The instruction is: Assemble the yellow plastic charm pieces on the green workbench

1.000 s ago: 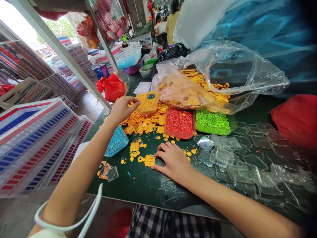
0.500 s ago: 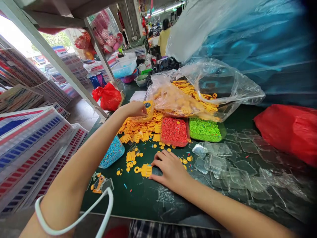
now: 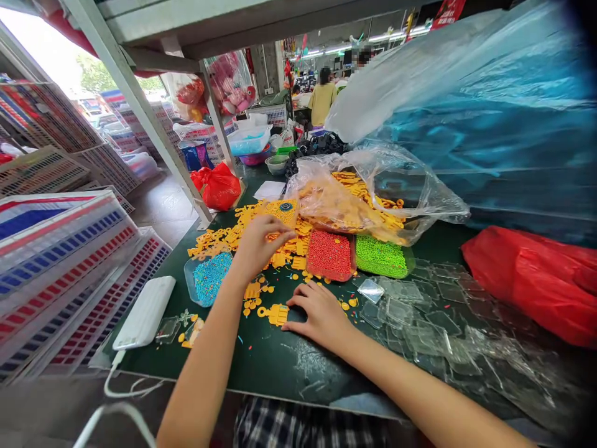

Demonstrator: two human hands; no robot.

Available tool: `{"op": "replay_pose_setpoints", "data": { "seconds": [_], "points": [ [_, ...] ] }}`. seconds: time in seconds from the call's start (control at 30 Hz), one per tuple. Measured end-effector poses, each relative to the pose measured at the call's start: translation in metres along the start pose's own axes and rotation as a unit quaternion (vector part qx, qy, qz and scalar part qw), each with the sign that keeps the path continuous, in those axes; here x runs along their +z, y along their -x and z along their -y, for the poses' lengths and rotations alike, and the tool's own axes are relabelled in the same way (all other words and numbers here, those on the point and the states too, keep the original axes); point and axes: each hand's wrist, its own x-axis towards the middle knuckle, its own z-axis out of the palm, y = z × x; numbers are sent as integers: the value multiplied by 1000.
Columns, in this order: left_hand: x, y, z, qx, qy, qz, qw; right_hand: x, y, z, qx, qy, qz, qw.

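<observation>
We rest our right hand (image 3: 319, 314) flat, fingers together, pinning the yellow part (image 3: 278, 314) on the green mat (image 3: 270, 367), while our left hand (image 3: 259, 242), fingers curled, picks from the yellow pile (image 3: 219, 239) beside the bead trays (image 3: 330, 255).

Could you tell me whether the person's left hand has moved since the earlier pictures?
Yes. The left hand has drawn back from the yellow bead tray toward the person, nearer the blue bead tray.

This is a small toy-assembly workshop, probably open to a street; the green worktable (image 3: 280, 367) carries heaps of yellow plastic parts (image 3: 224, 239), trays of coloured beads (image 3: 329, 255) and clear plastic lids (image 3: 420, 311); left of the table stand stacked plastic crates (image 3: 60, 261); beyond it, another person (image 3: 321, 99) works among baskets.
</observation>
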Motion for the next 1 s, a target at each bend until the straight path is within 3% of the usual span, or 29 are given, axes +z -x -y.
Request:
{"op": "replay_pose_setpoints", "data": {
  "seconds": [0.07, 0.17, 0.33, 0.67, 1.0],
  "points": [
    [5, 35, -5, -35, 34, 5, 999, -2, 0, 0, -5, 16, -7, 1000],
    [15, 77, 0, -59, 40, 61, 996, -6, 1, 3, -19, 42, -9, 999],
    [25, 112, 16, -80, 19, 126, 989, -8, 2, 8, -28, 54, 14, 998],
    [30, 119, 19, -61, 5, 167, 984, -4, 1, 3, -28, 35, 15, 999],
    [29, 119, 21, -93, 54, 177, 978, -2, 2, 1, -26, 21, 10, 999]
  ]
}}
